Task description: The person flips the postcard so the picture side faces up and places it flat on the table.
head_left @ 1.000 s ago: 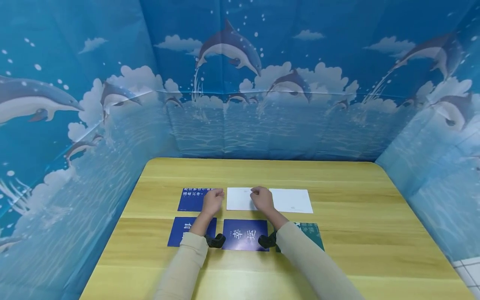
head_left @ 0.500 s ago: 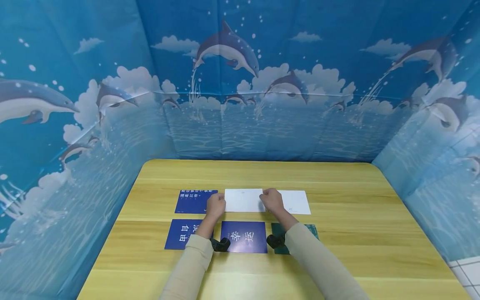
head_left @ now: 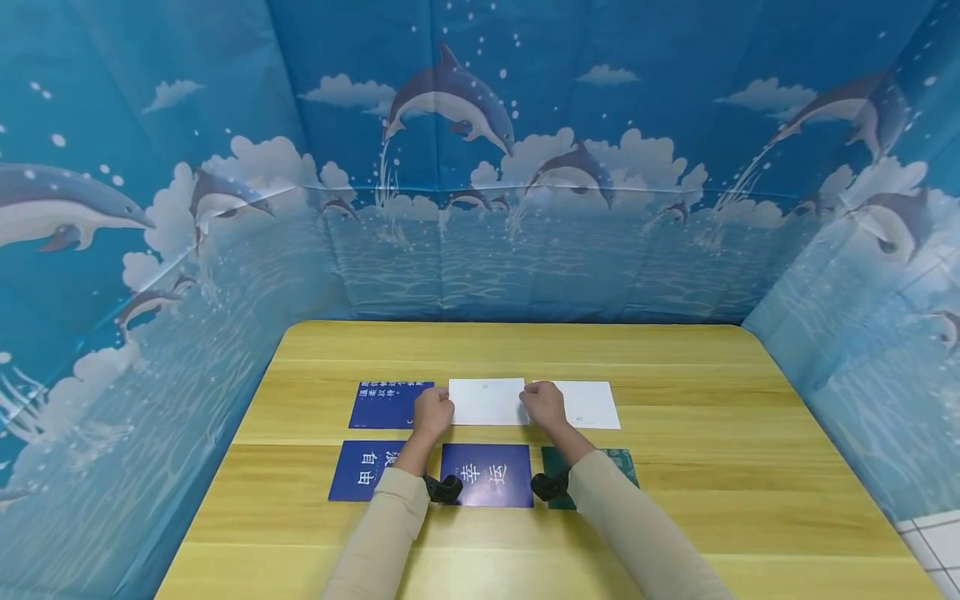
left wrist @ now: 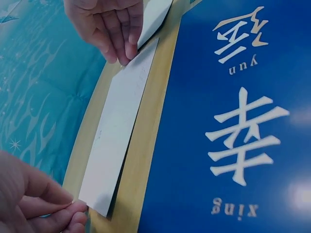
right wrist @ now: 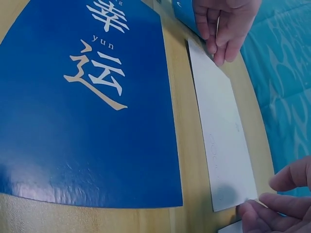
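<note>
A white card (head_left: 487,402) with a small printed mark lies in the back row, between my hands. My left hand (head_left: 433,412) pinches its left end; in the left wrist view, thumb and finger (left wrist: 73,206) meet at the card's corner. My right hand (head_left: 545,403) touches the right end, and in the right wrist view its thumb (right wrist: 294,177) stands apart from the fingers at the card's edge. Below the white card lies a blue card (head_left: 486,477) with large white characters. The right hand partly covers another white card (head_left: 592,406).
Blue cards with white writing lie at the back left (head_left: 390,405) and front left (head_left: 363,471). A green card (head_left: 622,462) is partly hidden under my right forearm. All rest on a wooden table (head_left: 720,467), with a dolphin-print curtain (head_left: 510,250) behind it.
My right hand has moved right, from over the middle white card to its right end. The left hand has moved slightly right and down to the left end. The view has shifted slightly.
</note>
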Available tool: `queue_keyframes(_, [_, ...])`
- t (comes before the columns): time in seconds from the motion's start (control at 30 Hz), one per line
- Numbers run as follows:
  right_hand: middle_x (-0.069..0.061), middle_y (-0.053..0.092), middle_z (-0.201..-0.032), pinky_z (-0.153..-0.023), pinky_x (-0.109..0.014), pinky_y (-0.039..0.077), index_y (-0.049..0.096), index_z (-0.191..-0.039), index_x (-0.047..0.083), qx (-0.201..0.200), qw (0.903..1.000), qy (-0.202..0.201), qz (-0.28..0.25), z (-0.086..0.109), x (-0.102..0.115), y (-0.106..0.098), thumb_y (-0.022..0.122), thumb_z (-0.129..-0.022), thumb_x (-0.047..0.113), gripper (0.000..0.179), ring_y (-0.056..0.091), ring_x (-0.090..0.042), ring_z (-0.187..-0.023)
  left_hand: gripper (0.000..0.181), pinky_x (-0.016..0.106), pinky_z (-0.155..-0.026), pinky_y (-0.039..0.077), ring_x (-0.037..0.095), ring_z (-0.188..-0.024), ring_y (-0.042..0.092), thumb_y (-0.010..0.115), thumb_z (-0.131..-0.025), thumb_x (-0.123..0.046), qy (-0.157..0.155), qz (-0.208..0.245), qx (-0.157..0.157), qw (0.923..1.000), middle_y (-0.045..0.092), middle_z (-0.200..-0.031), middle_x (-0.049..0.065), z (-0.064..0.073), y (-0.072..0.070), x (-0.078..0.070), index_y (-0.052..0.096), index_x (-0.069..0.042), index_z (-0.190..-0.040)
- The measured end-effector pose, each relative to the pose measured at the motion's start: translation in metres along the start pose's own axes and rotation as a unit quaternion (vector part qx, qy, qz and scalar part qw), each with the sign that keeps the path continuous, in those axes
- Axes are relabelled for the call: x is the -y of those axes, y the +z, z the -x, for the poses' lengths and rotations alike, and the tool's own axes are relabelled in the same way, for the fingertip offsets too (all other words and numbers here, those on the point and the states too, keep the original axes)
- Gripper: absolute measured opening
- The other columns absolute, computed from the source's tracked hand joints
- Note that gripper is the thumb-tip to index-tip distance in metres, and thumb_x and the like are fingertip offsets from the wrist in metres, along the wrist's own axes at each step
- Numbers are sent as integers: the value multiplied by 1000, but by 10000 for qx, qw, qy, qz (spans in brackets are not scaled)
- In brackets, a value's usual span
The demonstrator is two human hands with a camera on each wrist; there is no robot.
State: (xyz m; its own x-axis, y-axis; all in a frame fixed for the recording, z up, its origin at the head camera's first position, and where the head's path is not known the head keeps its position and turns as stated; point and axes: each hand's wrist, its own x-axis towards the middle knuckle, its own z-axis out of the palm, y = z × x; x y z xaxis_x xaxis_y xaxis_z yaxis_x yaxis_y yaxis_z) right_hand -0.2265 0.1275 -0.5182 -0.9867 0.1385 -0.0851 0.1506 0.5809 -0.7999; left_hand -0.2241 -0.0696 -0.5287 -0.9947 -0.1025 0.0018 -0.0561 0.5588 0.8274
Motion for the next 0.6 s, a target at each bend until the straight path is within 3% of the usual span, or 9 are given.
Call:
queue_keyframes(0.07, [-17, 65, -81, -61, -32, 47, 68, -83, -7, -81, 9999, 68, -31, 1, 0, 0, 52, -84, 6, 20, 55, -20, -63, 13, 28, -53, 38, 22, -62, 49, 50, -74, 8, -13, -79, 33, 10000, 60, -82, 17, 0, 1, -1, 62, 5, -74])
queue_keyframes(0.13, [-23, 63, -104, -76, -39, 49, 66, -100, -10, -156, 9998, 77, -40, 2, -1, -1, 53, -84, 6, 26, 60, -29, -84, 7, 27, -50, 29, 21, -57, 39, 53, -70, 10, 31, -217, 68, 9997, 56, -76, 16, -1, 3, -1, 58, 5, -72])
queue_keyframes(0.17, [-23, 61, -109, -80, -41, 48, 65, -101, -11, -168, 9998, 98, -54, 2, -1, -1, 53, -84, 6, 27, 59, -32, -91, 10, 26, -50, 30, 21, -58, 41, 54, -69, 11, 40, -294, 73, 9995, 56, -75, 16, -1, 3, -1, 60, 4, -73])
queue_keyframes(0.23, [-24, 60, -111, -82, -43, 47, 64, -102, -11, -169, 9997, 147, -125, 3, -2, -1, 54, -83, 5, 28, 57, -35, -98, 20, 26, -52, 35, 22, -65, 48, 57, -64, 14, 110, -385, -24, 9992, 61, -79, 16, -1, 4, 0, 65, 4, -80])
queue_keyframes(0.4, [-22, 62, -106, -76, -40, 49, 65, -103, -10, -172, 9992, 287, -211, 3, -3, -1, 57, -80, 4, 28, 58, -34, -97, 34, 33, -60, 44, 29, -76, 53, 59, -57, 18, 196, -160, -291, 9993, 63, -83, 16, -1, 7, 3, 65, 4, -87])
queue_keyframes(0.6, [-21, 63, -102, -76, -39, 49, 62, -108, -11, -208, 9991, 250, -281, 4, -3, -2, 58, -76, -2, 33, 58, -33, -96, 50, 37, -78, 48, 28, -85, 55, 65, -59, 15, 245, 356, -484, 9979, 61, -89, 14, -4, 7, 5, 62, 10, -108])
